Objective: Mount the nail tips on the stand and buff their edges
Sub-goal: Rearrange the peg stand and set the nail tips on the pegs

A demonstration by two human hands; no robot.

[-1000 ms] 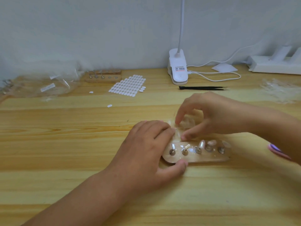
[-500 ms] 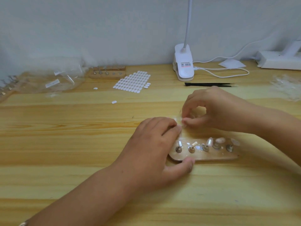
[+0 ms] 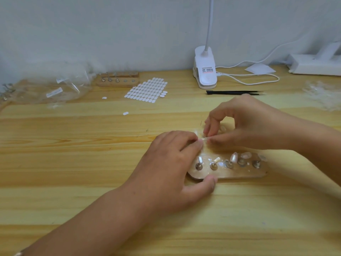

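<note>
A wooden stand (image 3: 238, 173) with a row of metal pegs lies on the desk at centre right. Clear nail tips (image 3: 234, 157) sit on its three right pegs; the two left pegs carry small white pads. My left hand (image 3: 175, 163) rests over the stand's left end, thumb against its front edge and fingertips behind it. Just behind the stand, my right hand (image 3: 245, 124) pinches a small clear nail tip (image 3: 203, 138) between thumb and forefinger, close to my left fingertips. More clear tips lie under my right hand, mostly hidden.
A sheet of white adhesive tabs (image 3: 146, 90) and a second wooden stand (image 3: 118, 80) lie at the back left, beside clear plastic bags (image 3: 53, 87). Black tweezers (image 3: 234, 92), a white clip lamp (image 3: 204, 71) with its cable, and a pile of clear tips (image 3: 324, 93) are at the back right.
My right hand's thumb and forefinger have closed onto a clear tip behind the stand. My left hand stays on the stand's left end. The camera view has shifted slightly.
</note>
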